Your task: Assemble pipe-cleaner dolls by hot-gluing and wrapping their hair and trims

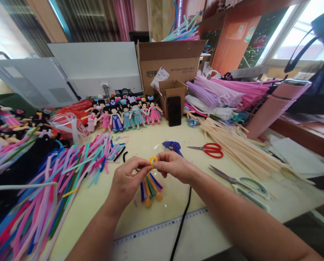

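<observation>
A short yellow pipe cleaner (153,159), bent into a small loop, is pinched between the fingertips of my left hand (129,177) and my right hand (173,165). Just below my fingers is a doll piece with a skirt of blue, yellow, green and purple strips (151,185) and two round yellowish feet. My fingers hide its upper part. Beyond my right hand, a blue glue gun (173,146) lies on the table.
Red-handled scissors (212,149) and green-handled scissors (240,185) lie to the right, near beige pipe cleaners (232,148). A ruler strip (162,224) and black cord (184,217) are in front. Colourful pipe cleaners (66,170) cover the left; finished dolls (126,114) and a phone (174,111) stand behind.
</observation>
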The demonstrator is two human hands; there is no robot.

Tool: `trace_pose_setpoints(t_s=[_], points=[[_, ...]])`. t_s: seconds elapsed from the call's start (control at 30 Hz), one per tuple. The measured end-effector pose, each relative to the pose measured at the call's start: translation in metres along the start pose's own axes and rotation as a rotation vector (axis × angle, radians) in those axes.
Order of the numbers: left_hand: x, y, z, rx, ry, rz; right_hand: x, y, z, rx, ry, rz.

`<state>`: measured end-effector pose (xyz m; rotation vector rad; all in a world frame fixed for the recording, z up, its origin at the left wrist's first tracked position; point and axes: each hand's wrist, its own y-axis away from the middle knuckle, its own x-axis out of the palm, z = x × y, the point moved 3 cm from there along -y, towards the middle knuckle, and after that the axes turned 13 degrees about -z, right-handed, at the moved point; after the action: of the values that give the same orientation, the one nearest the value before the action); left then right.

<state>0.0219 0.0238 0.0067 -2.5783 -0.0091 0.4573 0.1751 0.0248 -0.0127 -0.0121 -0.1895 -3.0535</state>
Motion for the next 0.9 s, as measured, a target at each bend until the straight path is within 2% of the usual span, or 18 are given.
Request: trace_pose_setpoints(t_s=[0.23, 0.5, 0.67, 0.9], points=[[0.001, 0.000, 0.000, -0.030, -0.005, 0.016, -0.001, 0.000, 0.000, 0.009, 0.035, -0.018], [0.001, 0.000, 0.016, -0.276, 0.049, 0.024, -0.003, -0.005, -0.007, -0.010, -0.080, -0.102], [0.003, 0.001, 0.010, -0.232, 0.020, -0.029, -0.001, -0.005, -0.008, 0.010, -0.073, -0.090], [0.003, 0.001, 0.010, -0.167, -0.004, -0.013, 0.000, -0.004, -0.004, -0.001, -0.036, -0.099]])
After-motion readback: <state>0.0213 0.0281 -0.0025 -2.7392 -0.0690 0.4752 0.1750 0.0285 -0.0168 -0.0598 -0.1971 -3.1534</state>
